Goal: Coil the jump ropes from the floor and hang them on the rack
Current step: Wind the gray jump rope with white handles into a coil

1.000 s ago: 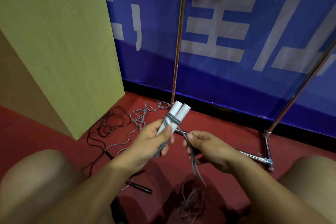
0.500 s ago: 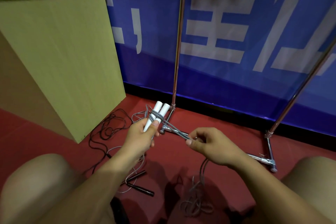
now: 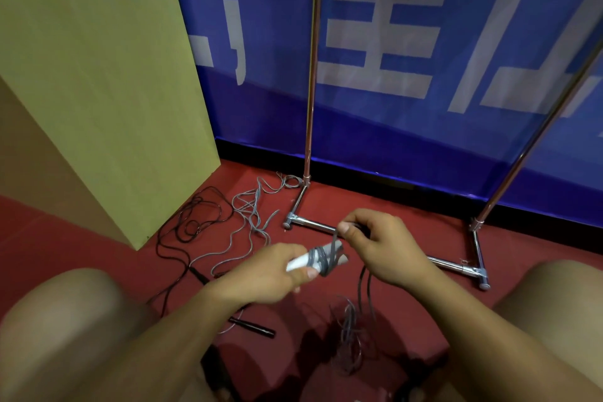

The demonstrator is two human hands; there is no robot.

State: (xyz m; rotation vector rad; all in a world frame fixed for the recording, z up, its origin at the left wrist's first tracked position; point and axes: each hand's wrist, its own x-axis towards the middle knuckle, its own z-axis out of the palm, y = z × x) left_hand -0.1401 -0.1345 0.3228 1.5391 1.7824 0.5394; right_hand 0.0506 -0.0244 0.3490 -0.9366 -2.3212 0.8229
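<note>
Two white handles (image 3: 313,260), laid side by side and bound with turns of grey rope (image 3: 323,258), are gripped by the left hand (image 3: 274,274). The rope strand rising just above the wraps is pinched between thumb and fingers of the right hand (image 3: 375,240). Below that pinch, the slack is seen hanging to a loose heap (image 3: 349,343) on the red floor (image 3: 385,206). Beyond both hands, the rack (image 3: 308,75) is shown; left of the grip, a black rope (image 3: 192,222) and a second grey rope (image 3: 251,215) lie uncoiled.
</note>
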